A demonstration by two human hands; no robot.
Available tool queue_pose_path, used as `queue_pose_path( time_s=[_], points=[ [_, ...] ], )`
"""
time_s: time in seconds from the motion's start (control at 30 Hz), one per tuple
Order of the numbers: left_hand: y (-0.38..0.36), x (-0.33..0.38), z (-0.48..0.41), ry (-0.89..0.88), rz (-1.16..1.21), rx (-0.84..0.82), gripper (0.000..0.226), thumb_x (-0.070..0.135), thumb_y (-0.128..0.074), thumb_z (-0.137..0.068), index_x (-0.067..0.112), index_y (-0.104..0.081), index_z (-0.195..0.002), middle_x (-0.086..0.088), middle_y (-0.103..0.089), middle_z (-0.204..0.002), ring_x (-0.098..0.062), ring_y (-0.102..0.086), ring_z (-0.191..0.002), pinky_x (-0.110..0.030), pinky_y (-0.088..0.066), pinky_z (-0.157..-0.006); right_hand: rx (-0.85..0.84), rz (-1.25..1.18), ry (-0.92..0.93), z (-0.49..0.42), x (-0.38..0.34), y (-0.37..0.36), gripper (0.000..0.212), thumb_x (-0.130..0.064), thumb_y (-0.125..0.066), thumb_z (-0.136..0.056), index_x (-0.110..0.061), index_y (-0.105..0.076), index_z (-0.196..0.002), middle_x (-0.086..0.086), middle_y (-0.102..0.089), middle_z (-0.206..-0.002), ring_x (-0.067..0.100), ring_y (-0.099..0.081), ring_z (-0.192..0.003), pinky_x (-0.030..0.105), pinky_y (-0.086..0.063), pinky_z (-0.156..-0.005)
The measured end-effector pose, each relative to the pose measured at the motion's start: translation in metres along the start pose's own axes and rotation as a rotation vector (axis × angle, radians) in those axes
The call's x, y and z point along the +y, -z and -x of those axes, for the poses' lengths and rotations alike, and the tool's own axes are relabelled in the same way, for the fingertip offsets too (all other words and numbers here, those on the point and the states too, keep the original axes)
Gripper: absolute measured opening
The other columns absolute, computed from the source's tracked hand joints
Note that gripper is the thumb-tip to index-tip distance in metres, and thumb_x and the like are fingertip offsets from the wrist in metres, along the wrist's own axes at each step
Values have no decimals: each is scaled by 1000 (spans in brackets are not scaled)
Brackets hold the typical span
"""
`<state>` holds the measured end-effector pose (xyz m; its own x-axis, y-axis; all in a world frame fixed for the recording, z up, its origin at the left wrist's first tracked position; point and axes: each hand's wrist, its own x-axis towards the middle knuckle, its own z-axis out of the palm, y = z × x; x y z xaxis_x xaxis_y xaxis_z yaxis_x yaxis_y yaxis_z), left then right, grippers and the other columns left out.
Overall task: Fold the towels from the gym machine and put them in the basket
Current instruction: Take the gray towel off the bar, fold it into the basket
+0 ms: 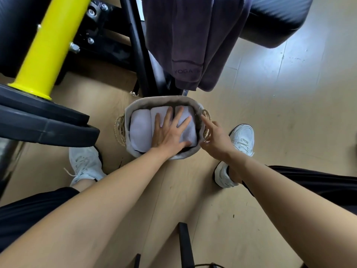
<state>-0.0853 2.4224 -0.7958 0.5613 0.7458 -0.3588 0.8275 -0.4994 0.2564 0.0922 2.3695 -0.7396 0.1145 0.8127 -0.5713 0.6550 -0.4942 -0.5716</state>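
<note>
An oval woven basket (154, 100) with a grey liner stands on the floor between my feet. Three folded white towels lie side by side in it: one on the left (139, 128), one in the middle (156, 111) and one on the right (188, 130). My left hand (170, 132) lies flat with spread fingers, pressing on the middle and right towels. My right hand (214, 138) is at the basket's right rim by its rope handle (207, 115), forefinger stretched to the liner, other fingers loosely bent. A dark purple towel (193, 39) hangs from the gym machine above the basket.
A yellow post (50, 45) and black weight plates (42, 120) of the machine stand to the left. A black padded seat (274, 20) is at the upper right. My white shoes (87, 165) (242, 140) flank the basket on the wooden floor. A black bar (185, 244) lies near the bottom edge.
</note>
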Motion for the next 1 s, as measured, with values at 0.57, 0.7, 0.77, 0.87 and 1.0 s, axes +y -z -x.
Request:
queue_pose_path(
  time_s=[0.57, 0.7, 0.77, 0.87, 1.0],
  points=[
    [19, -14, -16, 64, 130, -211, 86, 54, -63, -86, 35, -20, -158, 2, -12, -169, -27, 3, -156, -56, -5, -124, -125, -16, -80, 2, -19, 17, 77, -19, -76, -85, -21, -41, -152, 9, -43, -146, 26, -48, -133, 31, -41, -107],
    [47, -28, 3, 176, 467, -91, 56, 35, -67, -92, 32, -48, -144, 4, -47, -152, -21, -33, -146, -34, -31, -114, -172, 20, -68, 10, -43, 39, 64, -19, -73, -89, -17, -48, -148, 9, -53, -145, 26, -53, -130, 26, -40, -100],
    [70, -28, 12, 220, 594, 64, 46, 25, -68, -92, 24, -58, -137, 0, -60, -140, -21, -50, -134, -30, -37, -110, -163, 19, -64, 17, -61, 55, 57, -18, -70, -90, -16, -53, -144, 9, -59, -139, 28, -58, -124, 29, -45, -99],
    [117, -20, 19, 297, 795, 283, 31, 16, -71, -91, 19, -67, -121, 1, -70, -119, -18, -63, -117, -27, -47, -98, -4, -6, 12, 28, -93, 84, 38, -16, -66, -88, -14, -64, -126, 9, -67, -127, 27, -62, -110, 36, -51, -93],
    [183, 0, 16, 265, 889, 594, 24, 21, -73, -89, 23, -67, -112, 6, -71, -110, -11, -66, -105, -32, -53, -95, 355, -2, 225, 48, -138, 130, 31, -20, -66, -87, -22, -71, -118, 0, -71, -113, 17, -64, -101, 28, -48, -84]
  ],
)
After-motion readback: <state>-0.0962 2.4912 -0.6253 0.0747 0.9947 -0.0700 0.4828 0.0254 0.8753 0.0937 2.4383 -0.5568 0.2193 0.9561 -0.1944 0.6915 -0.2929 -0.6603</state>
